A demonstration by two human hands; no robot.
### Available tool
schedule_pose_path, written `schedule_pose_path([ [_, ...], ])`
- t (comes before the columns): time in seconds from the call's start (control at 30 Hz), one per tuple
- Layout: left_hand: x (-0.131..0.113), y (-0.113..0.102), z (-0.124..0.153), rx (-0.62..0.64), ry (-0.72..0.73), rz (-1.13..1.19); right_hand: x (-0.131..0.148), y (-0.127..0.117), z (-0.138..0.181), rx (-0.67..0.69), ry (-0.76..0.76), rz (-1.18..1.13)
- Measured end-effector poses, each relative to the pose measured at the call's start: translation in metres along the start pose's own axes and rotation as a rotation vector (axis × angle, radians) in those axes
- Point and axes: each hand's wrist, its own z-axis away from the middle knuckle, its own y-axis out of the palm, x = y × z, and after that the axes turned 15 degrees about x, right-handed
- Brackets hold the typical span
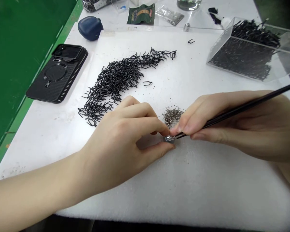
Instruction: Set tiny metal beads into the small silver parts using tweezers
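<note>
My left hand (125,138) rests on the white work surface, its thumb and index finger closed around a small shiny silvery piece (169,139). From the right, my right hand (239,125) grips slim black tweezers (234,112) like a pen. Their tips reach the silvery piece, though whether they touch or pinch something on it cannot be made out. Just behind the fingertips lies a little heap of tiny glittering metallic grains (172,116). Beyond my left hand spreads a long pile of small black fork-shaped pieces (118,77), with one loose fork-shaped piece (147,83) beside it.
A black phone (55,72) lies at left, near a dark blue rounded object (90,28). At right stands a clear box (246,58) of black pieces. A green packet (141,14), a small clear bag (170,15) and a glass container (188,4) line the back.
</note>
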Motion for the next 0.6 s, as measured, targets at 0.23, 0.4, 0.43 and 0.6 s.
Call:
schedule_pose_path([
  [0.23, 0.0001, 0.0001, 0.0003, -0.004, 0.005, -0.009, -0.0023, -0.0012, 0.0019, 0.006, -0.008, 0.004],
  [0.4, 0.0014, 0.0012, 0.002, 0.0, -0.006, -0.003, -0.0026, -0.0004, 0.0, -0.001, 0.014, 0.003],
  [0.43, 0.0018, 0.0015, 0.0017, -0.002, -0.004, -0.003, -0.0025, -0.0004, 0.0, -0.006, 0.019, 0.003],
  [0.6, 0.0013, 0.0005, -0.0002, 0.007, 0.01, -0.002, -0.003, -0.0003, 0.0013, -0.005, 0.03, 0.015],
])
